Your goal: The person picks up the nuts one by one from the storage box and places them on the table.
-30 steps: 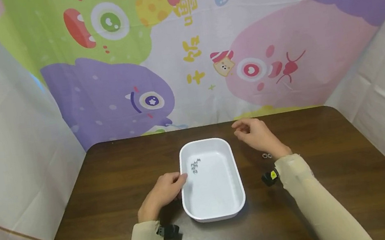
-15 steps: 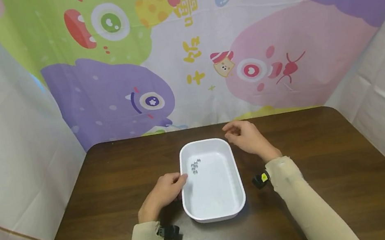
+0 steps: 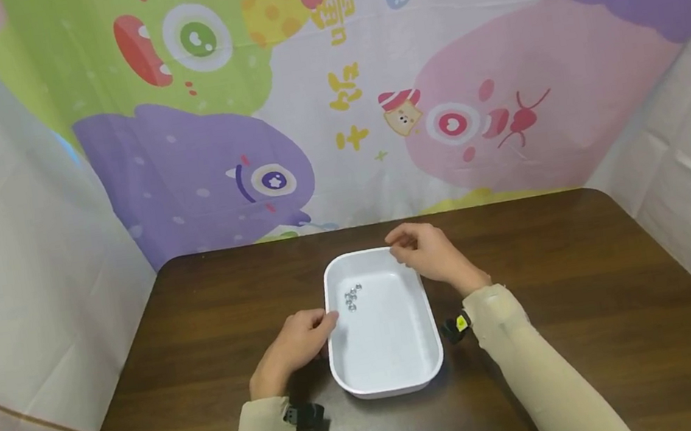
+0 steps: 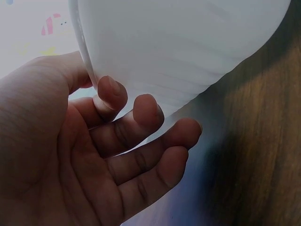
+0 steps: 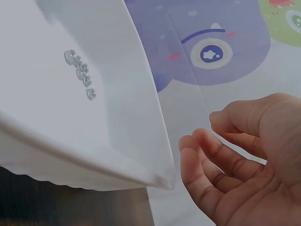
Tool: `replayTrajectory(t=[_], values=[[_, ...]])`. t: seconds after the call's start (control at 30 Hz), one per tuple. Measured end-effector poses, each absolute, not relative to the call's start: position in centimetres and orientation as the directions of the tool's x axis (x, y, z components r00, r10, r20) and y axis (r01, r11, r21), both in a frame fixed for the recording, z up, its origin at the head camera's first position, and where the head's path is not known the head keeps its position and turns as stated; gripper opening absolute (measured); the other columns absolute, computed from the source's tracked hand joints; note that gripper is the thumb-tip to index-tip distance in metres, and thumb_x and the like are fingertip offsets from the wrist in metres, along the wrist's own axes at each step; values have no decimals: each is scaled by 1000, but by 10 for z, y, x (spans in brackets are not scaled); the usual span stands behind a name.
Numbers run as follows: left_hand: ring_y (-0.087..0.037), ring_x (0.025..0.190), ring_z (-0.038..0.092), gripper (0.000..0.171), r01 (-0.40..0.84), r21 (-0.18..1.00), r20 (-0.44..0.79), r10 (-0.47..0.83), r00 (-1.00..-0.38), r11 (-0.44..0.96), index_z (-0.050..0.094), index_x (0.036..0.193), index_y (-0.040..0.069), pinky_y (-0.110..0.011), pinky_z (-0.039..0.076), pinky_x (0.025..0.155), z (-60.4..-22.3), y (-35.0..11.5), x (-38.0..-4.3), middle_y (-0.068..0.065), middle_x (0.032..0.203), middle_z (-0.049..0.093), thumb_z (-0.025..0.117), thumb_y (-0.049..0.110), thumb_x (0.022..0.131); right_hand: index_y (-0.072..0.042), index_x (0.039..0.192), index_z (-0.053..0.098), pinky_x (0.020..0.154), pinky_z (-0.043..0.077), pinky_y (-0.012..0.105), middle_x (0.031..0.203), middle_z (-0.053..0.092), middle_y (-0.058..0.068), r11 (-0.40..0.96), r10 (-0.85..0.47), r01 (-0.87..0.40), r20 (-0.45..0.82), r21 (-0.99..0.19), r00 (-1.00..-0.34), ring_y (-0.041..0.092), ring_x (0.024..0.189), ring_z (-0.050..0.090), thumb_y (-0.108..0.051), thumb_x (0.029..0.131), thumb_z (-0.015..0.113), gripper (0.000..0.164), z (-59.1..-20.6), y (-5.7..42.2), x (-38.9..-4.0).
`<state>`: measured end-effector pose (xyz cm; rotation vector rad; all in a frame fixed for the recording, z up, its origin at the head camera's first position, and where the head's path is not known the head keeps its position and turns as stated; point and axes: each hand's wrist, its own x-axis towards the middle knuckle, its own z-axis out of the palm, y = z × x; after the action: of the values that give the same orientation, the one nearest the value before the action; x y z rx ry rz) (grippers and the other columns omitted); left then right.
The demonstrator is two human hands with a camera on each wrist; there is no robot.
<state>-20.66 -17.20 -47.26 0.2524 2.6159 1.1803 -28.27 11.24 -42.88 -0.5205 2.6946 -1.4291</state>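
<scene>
A white rectangular tray (image 3: 398, 342) stands on the table, with several small shiny metal nuts (image 5: 82, 74) clustered inside near its left wall. My left hand (image 3: 297, 340) holds the tray's left rim, thumb over the edge and fingers against the outer wall; in the left wrist view the fingertips (image 4: 146, 110) lie along that white wall. At the far right corner of the tray is my right hand (image 3: 428, 251), its fingers loosely bent. Nothing shows between its thumb and fingers in the right wrist view.
The dark wooden table (image 3: 573, 301) extends on both sides of the tray. Behind it hangs a cartoon-printed cloth (image 3: 368, 190), with pale cloth walls left and right. Each wrist wears a small black camera (image 3: 305, 415).
My right hand has moved left, from beside the tray to its far right corner. Two nuts seen on the table a second ago are now hidden behind the right arm. The left hand stays put.
</scene>
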Motion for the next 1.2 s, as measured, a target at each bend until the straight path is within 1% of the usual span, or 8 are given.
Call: replayTrajectory(t=[0.13, 0.4, 0.67, 0.83, 0.97, 1.2], values=[[-16, 60, 52, 37, 52, 757, -163, 266, -950, 652, 60, 77, 12, -31, 43, 59, -472, -171, -206, -1, 65, 55, 54, 36, 105, -6, 122, 69, 73, 58, 33, 108, 72, 13, 528, -317, -263, 100, -808, -943, 22, 86, 68, -15, 100, 64, 24, -431, 110, -284], [-16, 60, 51, 37, 48, 761, -167, 266, -949, 647, 60, 78, 11, -31, 42, 59, -472, -171, -206, -1, 65, 55, 54, 36, 105, -5, 123, 69, 76, 59, 34, 111, 72, 14, 530, -313, -255, 93, -809, -945, 23, 90, 68, -14, 100, 64, 25, -432, 102, -283], [-16, 61, 52, 37, 41, 755, -174, 261, -949, 654, 61, 79, 12, -31, 42, 59, -471, -171, -206, -2, 66, 55, 54, 36, 105, -1, 123, 68, 76, 60, 33, 111, 72, 18, 491, -328, -264, 104, -830, -939, 24, 90, 71, -12, 99, 65, 27, -433, 91, -282], [-16, 62, 52, 37, 36, 753, -181, 261, -948, 657, 63, 81, 10, -31, 42, 58, -472, -171, -207, -2, 67, 55, 54, 37, 105, 1, 122, 69, 75, 59, 33, 110, 72, 18, 477, -338, -270, 109, -836, -935, 24, 88, 71, -11, 98, 65, 27, -435, 85, -283], [-16, 61, 52, 37, 41, 756, -178, 266, -948, 653, 64, 83, 9, -31, 42, 58, -473, -172, -207, -3, 67, 56, 53, 37, 105, 0, 122, 69, 75, 59, 32, 110, 72, 18, 485, -338, -270, 107, -832, -935, 25, 89, 71, -10, 98, 65, 27, -438, 82, -284], [-16, 60, 52, 38, 44, 758, -174, 268, -948, 651, 64, 82, 9, -31, 42, 57, -474, -172, -207, -2, 65, 56, 54, 37, 105, 0, 122, 69, 75, 59, 32, 110, 72, 18, 485, -342, -265, 98, -833, -935, 25, 90, 71, -10, 98, 65, 27, -441, 75, -286]])
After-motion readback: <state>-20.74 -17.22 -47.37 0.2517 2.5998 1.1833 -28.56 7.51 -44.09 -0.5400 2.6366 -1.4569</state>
